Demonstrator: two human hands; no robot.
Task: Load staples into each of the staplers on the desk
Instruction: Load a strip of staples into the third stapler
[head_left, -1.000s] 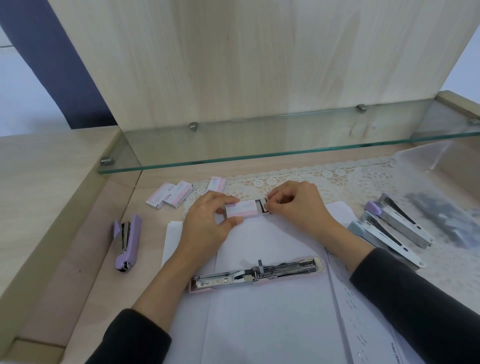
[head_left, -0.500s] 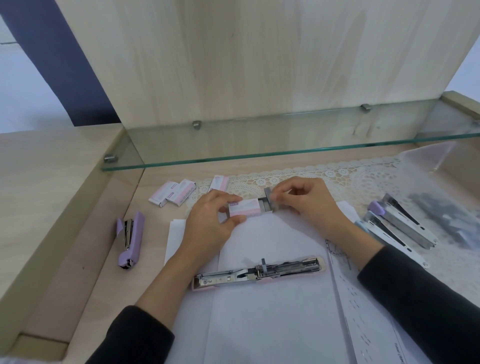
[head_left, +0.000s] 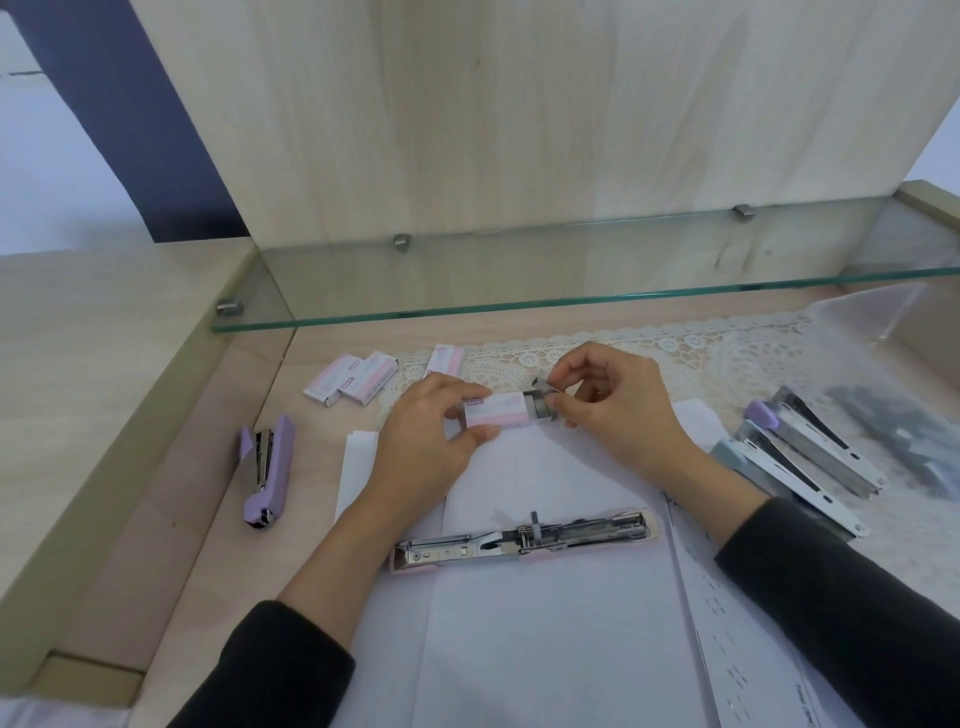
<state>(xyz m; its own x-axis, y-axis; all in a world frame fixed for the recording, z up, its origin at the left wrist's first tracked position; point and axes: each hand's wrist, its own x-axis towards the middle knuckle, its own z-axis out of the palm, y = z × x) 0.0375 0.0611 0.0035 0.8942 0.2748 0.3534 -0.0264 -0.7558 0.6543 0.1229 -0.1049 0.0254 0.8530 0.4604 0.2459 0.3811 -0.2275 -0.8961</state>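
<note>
My left hand (head_left: 434, 431) grips a small pink-and-white staple box (head_left: 496, 409) above the white paper. My right hand (head_left: 618, 397) pinches the box's opened end, where a grey block of staples (head_left: 542, 404) shows. A pink stapler (head_left: 524, 538) lies opened flat on the paper (head_left: 545, 623) nearer to me, its metal channel facing up. A closed purple stapler (head_left: 266, 470) lies on the desk at the left. Two opened staplers lie at the right, one purple (head_left: 815, 441) and one blue-grey (head_left: 789, 483).
Three more staple boxes (head_left: 358, 384) lie by the edge of a lace mat (head_left: 701, 353). A glass shelf (head_left: 571, 280) overhangs the back of the desk. A clear plastic bag (head_left: 904, 426) with dark pieces sits at the far right. A raised wooden ledge (head_left: 104, 364) borders the left.
The box's end flap has been opened and the staples inside now show. Both hands have lifted the box slightly while keeping hold of it.
</note>
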